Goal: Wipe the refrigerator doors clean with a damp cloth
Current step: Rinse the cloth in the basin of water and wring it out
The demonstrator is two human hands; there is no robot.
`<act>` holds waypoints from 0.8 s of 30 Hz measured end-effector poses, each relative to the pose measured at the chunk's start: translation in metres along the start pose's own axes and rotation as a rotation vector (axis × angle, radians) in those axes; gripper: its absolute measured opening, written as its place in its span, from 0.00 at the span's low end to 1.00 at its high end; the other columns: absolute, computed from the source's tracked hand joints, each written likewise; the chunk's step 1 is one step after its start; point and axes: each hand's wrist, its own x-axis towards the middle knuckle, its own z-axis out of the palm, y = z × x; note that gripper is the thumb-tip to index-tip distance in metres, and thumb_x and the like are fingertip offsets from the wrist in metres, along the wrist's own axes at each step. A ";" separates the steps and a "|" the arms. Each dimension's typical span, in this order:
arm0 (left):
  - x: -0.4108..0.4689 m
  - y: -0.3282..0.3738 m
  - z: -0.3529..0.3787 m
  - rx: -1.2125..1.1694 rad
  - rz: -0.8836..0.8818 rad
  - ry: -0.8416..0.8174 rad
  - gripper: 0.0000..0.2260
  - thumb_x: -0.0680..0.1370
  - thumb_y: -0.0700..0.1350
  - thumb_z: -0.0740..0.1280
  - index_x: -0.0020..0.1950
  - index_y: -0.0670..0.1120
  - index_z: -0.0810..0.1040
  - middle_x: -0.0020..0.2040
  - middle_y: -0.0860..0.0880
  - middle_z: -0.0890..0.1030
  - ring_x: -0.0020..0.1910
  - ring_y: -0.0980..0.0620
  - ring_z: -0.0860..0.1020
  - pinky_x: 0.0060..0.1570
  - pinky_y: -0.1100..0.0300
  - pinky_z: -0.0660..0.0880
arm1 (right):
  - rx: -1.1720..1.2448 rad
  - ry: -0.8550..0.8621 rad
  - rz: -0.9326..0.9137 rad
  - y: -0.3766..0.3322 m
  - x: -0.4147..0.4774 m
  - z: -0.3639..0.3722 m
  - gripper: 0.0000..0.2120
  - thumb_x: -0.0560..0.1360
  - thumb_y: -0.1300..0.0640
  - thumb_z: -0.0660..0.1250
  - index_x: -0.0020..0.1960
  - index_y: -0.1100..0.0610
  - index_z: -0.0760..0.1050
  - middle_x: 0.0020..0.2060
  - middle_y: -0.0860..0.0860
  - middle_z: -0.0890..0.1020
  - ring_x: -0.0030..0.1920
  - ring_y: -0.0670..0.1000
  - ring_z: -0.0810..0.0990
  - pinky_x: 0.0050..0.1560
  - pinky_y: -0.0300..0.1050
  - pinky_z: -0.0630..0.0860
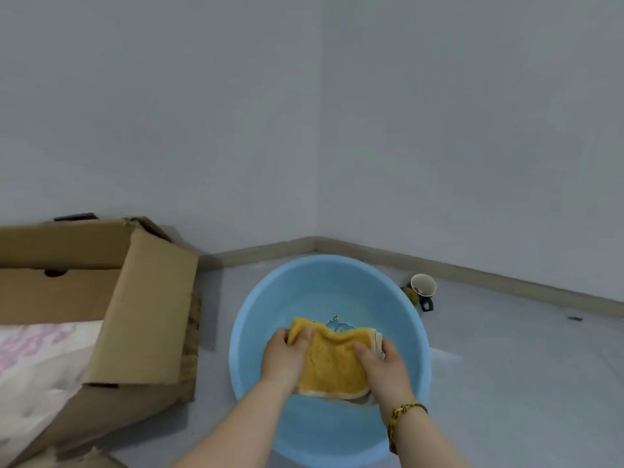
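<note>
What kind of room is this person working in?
Probably a bare corner of a home or storage room, seen at floor level: plain walls meet at a baseboard, an open cardboard box sits on the grey floor, and a blue basin is used for wetting a yellow cloth.

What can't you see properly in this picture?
- Refrigerator: not in the head view at all.
- Water in the blue basin: too blurred to tell.
- Basin's picture: partly covered by the yellow cloth held by the left hand and right hand.
- Mug contents: too small.
- Cardboard box: cut off at left edge.
</note>
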 end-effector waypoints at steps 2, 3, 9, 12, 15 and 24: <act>0.034 -0.036 0.020 0.004 -0.068 0.024 0.14 0.75 0.53 0.65 0.42 0.42 0.72 0.44 0.45 0.74 0.44 0.46 0.72 0.42 0.61 0.65 | -0.079 -0.003 0.024 0.043 0.038 0.015 0.07 0.74 0.61 0.66 0.48 0.57 0.68 0.44 0.53 0.74 0.46 0.53 0.72 0.47 0.42 0.68; 0.046 -0.051 0.029 -0.002 -0.107 0.042 0.16 0.74 0.55 0.66 0.46 0.41 0.73 0.45 0.46 0.74 0.47 0.45 0.74 0.43 0.61 0.65 | -0.105 -0.005 0.034 0.059 0.052 0.020 0.09 0.73 0.60 0.67 0.48 0.57 0.67 0.43 0.53 0.73 0.46 0.52 0.71 0.45 0.42 0.68; 0.136 -0.116 0.082 -0.022 -0.102 0.120 0.22 0.73 0.57 0.66 0.57 0.41 0.71 0.57 0.43 0.77 0.57 0.44 0.75 0.51 0.57 0.68 | -0.260 0.049 -0.034 0.127 0.151 0.056 0.11 0.71 0.54 0.69 0.46 0.57 0.68 0.43 0.53 0.75 0.44 0.52 0.72 0.44 0.41 0.67; 0.164 -0.121 0.091 0.098 -0.039 0.149 0.23 0.74 0.57 0.64 0.60 0.42 0.69 0.60 0.43 0.76 0.59 0.43 0.74 0.54 0.56 0.69 | -0.394 0.068 -0.103 0.135 0.180 0.065 0.15 0.72 0.52 0.69 0.52 0.59 0.69 0.50 0.56 0.78 0.48 0.54 0.75 0.47 0.42 0.69; 0.176 -0.127 0.095 0.277 -0.016 0.154 0.22 0.75 0.58 0.62 0.58 0.42 0.70 0.59 0.43 0.76 0.59 0.43 0.74 0.54 0.55 0.69 | -0.611 0.072 -0.130 0.141 0.194 0.067 0.20 0.74 0.50 0.65 0.59 0.61 0.66 0.55 0.57 0.77 0.57 0.57 0.75 0.50 0.43 0.70; 0.184 -0.128 0.097 0.169 -0.067 0.129 0.23 0.76 0.57 0.60 0.62 0.40 0.70 0.62 0.43 0.75 0.61 0.43 0.73 0.57 0.55 0.69 | -0.562 0.030 -0.087 0.145 0.206 0.071 0.13 0.74 0.53 0.63 0.56 0.59 0.70 0.50 0.56 0.78 0.52 0.57 0.75 0.51 0.44 0.70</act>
